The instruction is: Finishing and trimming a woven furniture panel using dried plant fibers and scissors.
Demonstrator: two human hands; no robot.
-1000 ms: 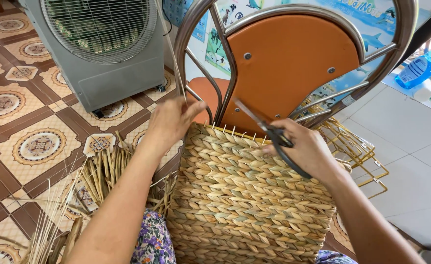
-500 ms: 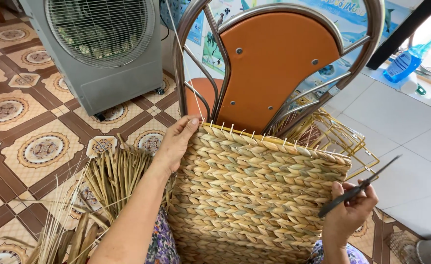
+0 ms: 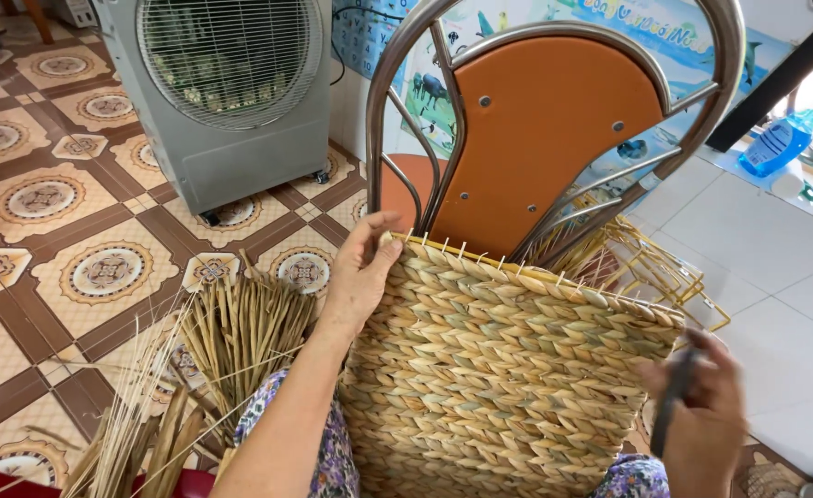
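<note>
A woven straw basket panel (image 3: 494, 369) of braided tan fibre stands upright in front of me, with short stalk ends sticking up along its top edge. My left hand (image 3: 360, 267) grips the panel's upper left corner. My right hand (image 3: 701, 415), low at the panel's right side, holds a pair of dark scissors (image 3: 669, 406) pointing down, blurred by motion.
An orange chair with a chrome frame (image 3: 536, 129) stands just behind the panel. Yellow wire frames (image 3: 665, 267) lie at its right. A bundle of dried stalks (image 3: 231, 341) lies on the patterned floor at left. A grey air cooler (image 3: 231, 101) stands behind.
My right hand has drawn the scissors away from the panel's top edge, down to its right side. My left hand stays on the top left corner.
</note>
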